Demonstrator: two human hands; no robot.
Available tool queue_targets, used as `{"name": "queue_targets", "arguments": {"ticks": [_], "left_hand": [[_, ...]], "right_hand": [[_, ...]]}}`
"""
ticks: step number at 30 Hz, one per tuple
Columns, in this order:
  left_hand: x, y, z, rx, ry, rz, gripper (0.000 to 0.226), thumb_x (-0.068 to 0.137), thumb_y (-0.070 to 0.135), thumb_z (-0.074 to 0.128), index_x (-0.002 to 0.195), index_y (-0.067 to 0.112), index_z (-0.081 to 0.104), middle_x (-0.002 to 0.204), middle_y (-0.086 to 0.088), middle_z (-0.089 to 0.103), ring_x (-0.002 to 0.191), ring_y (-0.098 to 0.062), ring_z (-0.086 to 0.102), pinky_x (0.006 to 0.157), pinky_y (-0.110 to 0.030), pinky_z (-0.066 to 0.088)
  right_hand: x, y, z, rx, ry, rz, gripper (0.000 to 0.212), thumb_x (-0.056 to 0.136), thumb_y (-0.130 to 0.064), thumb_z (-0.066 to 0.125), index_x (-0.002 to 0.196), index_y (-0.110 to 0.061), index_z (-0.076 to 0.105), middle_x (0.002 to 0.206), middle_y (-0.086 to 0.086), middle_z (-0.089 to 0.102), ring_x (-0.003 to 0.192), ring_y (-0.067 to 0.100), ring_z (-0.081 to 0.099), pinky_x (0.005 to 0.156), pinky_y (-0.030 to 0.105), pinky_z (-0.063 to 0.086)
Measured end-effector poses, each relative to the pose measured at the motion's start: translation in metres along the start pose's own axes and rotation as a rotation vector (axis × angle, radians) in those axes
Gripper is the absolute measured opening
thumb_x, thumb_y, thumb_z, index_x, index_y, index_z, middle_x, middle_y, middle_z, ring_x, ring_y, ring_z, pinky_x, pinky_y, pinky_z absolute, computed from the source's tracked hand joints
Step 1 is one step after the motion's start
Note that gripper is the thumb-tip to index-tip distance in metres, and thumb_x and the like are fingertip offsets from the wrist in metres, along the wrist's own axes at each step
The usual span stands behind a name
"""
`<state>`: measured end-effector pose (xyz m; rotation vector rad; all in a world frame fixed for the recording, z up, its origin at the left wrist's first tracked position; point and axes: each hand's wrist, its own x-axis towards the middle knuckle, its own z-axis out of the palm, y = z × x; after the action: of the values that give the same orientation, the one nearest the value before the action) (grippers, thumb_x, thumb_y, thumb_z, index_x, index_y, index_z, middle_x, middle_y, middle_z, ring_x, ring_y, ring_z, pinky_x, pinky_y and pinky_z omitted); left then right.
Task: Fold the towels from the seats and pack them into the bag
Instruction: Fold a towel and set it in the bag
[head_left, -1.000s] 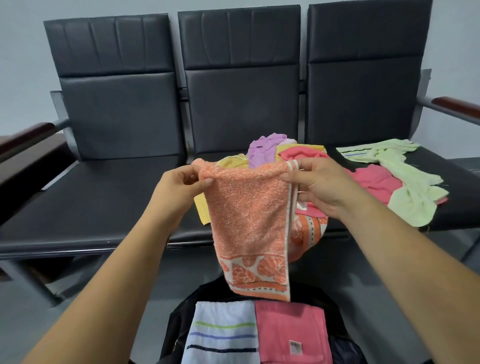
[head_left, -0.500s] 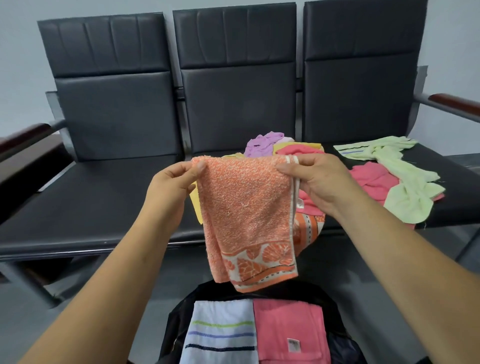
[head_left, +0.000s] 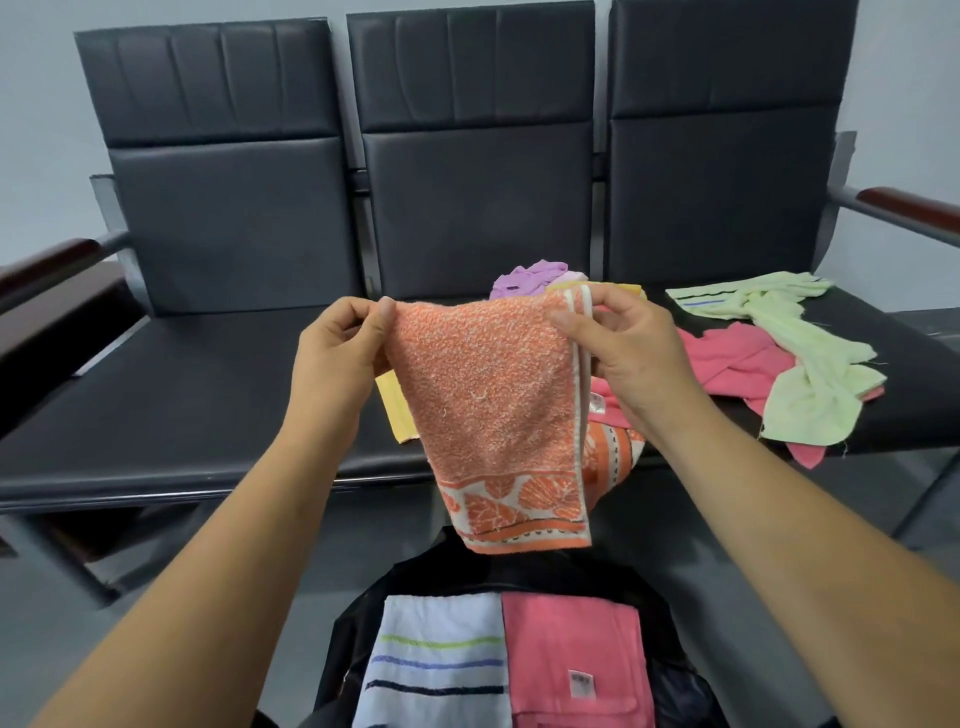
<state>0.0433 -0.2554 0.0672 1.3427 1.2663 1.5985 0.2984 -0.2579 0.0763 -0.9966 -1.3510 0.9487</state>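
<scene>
The orange towel hangs in the air in front of the middle seat, above the open bag, already doubled lengthwise, its leaf-patterned hem at the bottom. The left hand pinches the upper left corner between thumb and forefinger, the other fingers curled. The right hand pinches the upper right corner where the white-striped edges meet, thumb in front. The top edge sags a little between them.

This looks like the middle of folding this towel; the next move probably calls for bringing one end over the other to get a packet small enough for the bag, keeping the edges lined up.

In the bag lie a white striped towel and a pink folded towel, side by side and touching. Behind the held towel, a loose pile with a purple towel and a yellow towel sits on the seats; on the right seat a pale green towel lies across a pink crumpled towel.

Against the frame a second ago, the hem hangs higher, now clear of the bag's contents, and both pinches are unchanged
</scene>
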Motion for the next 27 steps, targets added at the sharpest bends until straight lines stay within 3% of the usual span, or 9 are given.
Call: {"name": "queue_targets", "arguments": {"ticks": [3,7,10,14,17,19,22,24,27], "left_hand": [[-0.002,0.004,0.0,-0.073,-0.049,0.016,0.026,0.097,0.029,0.065,0.12,0.017,0.071,0.11,-0.003,0.075,0.101,-0.021,0.071,0.09,-0.041,0.058],[0.0,0.005,-0.004,-0.008,-0.455,-0.033,0.079,0.093,0.017,0.068,0.156,0.042,0.028,0.131,0.0,0.068,0.117,-0.02,0.067,0.096,-0.038,0.055],[-0.002,0.002,-0.003,0.118,-0.557,-0.116,0.086,0.091,0.007,0.069,0.153,0.047,0.027,0.123,-0.004,0.071,0.11,-0.023,0.07,0.088,-0.038,0.059],[-0.004,-0.006,0.005,0.22,-0.369,-0.181,0.035,0.088,0.026,0.077,0.112,0.039,0.054,0.111,-0.014,0.064,0.088,-0.026,0.068,0.071,-0.034,0.054],[-0.004,-0.011,0.014,0.137,-0.287,-0.255,0.014,0.082,0.039,0.074,0.09,0.031,0.065,0.101,-0.008,0.062,0.084,-0.023,0.057,0.072,-0.037,0.044],[-0.002,-0.01,0.015,-0.031,-0.309,-0.364,0.021,0.084,0.034,0.076,0.1,0.021,0.072,0.103,-0.011,0.068,0.094,-0.026,0.059,0.082,-0.041,0.047],[-0.001,-0.006,0.008,-0.122,-0.531,-0.404,0.062,0.073,0.018,0.087,0.13,0.018,0.064,0.128,-0.012,0.064,0.109,-0.029,0.065,0.095,-0.045,0.051],[-0.002,-0.006,0.007,-0.053,-0.551,-0.393,0.062,0.071,0.002,0.084,0.128,0.019,0.067,0.131,-0.017,0.064,0.11,-0.03,0.067,0.092,-0.045,0.056],[-0.003,-0.008,0.009,0.074,-0.495,-0.283,0.038,0.085,0.003,0.073,0.118,0.021,0.074,0.125,-0.014,0.069,0.107,-0.024,0.069,0.095,-0.042,0.056]], "right_hand": [[-0.001,-0.001,0.0,-0.027,-0.154,-0.022,0.048,0.093,-0.01,0.072,0.138,-0.017,0.056,0.113,0.006,0.075,0.103,0.022,0.073,0.093,0.046,0.059],[0.001,0.003,0.003,-0.017,-0.226,-0.04,0.066,0.089,-0.005,0.075,0.144,-0.022,0.045,0.128,0.005,0.068,0.116,0.02,0.068,0.1,0.046,0.055],[0.008,0.012,-0.001,-0.124,-0.072,0.036,0.072,0.082,-0.016,0.083,0.143,-0.024,0.045,0.13,0.002,0.064,0.116,0.021,0.066,0.1,0.049,0.054],[0.007,0.019,-0.006,-0.405,-0.074,0.145,0.063,0.084,-0.016,0.081,0.136,-0.023,0.048,0.134,-0.003,0.052,0.119,0.019,0.056,0.098,0.037,0.049],[0.004,0.022,-0.003,-0.386,-0.151,0.081,0.057,0.086,-0.011,0.077,0.134,-0.033,0.056,0.141,-0.007,0.05,0.134,0.013,0.045,0.108,0.036,0.042],[0.004,0.023,0.0,-0.296,-0.12,0.114,0.048,0.09,-0.008,0.071,0.127,-0.038,0.062,0.144,-0.003,0.051,0.134,0.016,0.048,0.11,0.044,0.045],[0.007,0.017,-0.004,-0.215,-0.216,0.307,0.024,0.098,-0.006,0.061,0.103,-0.022,0.078,0.125,0.009,0.069,0.114,0.026,0.066,0.104,0.05,0.052],[0.002,0.009,-0.009,-0.216,-0.418,0.36,0.017,0.095,-0.021,0.07,0.109,-0.016,0.078,0.115,0.004,0.075,0.109,0.021,0.07,0.101,0.04,0.055],[-0.003,0.004,-0.009,-0.605,-0.571,0.22,0.054,0.077,-0.03,0.087,0.128,-0.022,0.069,0.126,-0.01,0.064,0.108,-0.001,0.063,0.087,0.009,0.044]]}}
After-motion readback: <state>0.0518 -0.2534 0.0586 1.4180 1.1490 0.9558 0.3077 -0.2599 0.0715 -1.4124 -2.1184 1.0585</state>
